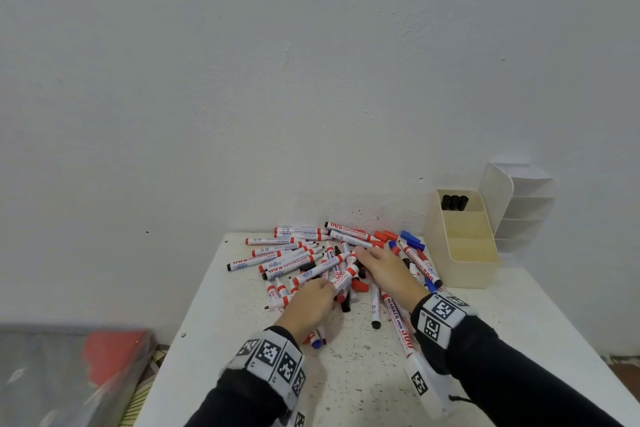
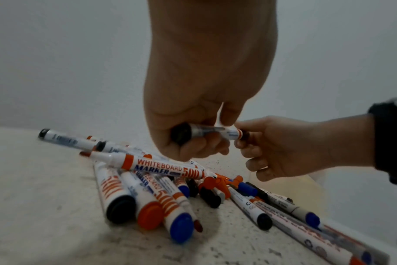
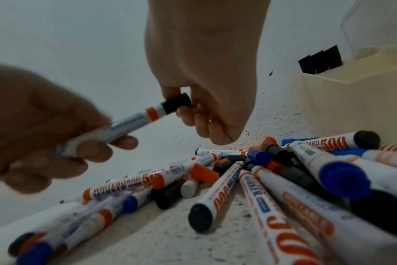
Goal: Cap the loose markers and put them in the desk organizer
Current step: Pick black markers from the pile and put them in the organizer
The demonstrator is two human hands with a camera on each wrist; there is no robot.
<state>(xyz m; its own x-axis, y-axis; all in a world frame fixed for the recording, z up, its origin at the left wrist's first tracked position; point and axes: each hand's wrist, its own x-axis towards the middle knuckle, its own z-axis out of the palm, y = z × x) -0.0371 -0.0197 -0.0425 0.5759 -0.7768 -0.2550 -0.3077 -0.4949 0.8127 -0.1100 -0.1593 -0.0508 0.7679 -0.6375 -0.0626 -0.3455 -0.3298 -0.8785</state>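
Observation:
My left hand (image 2: 200,143) grips the white barrel of a whiteboard marker (image 2: 215,132) above the pile. My right hand (image 3: 188,111) pinches a black cap (image 3: 177,104) sitting on that marker's tip. In the head view both hands (image 1: 311,302) (image 1: 384,267) meet over the heap of loose markers (image 1: 298,260) and loose red, blue and black caps. The cream desk organizer (image 1: 460,243) stands at the table's right, by the wall. Three black-capped markers (image 1: 454,202) stand in its back compartment.
A white tiered shelf (image 1: 523,204) stands behind the organizer against the wall. The speckled white table (image 1: 346,374) ends at its left edge near the pile. A white tagged block (image 1: 429,388) lies under my right forearm. A red and grey bundle (image 1: 114,350) lies on the floor to the left.

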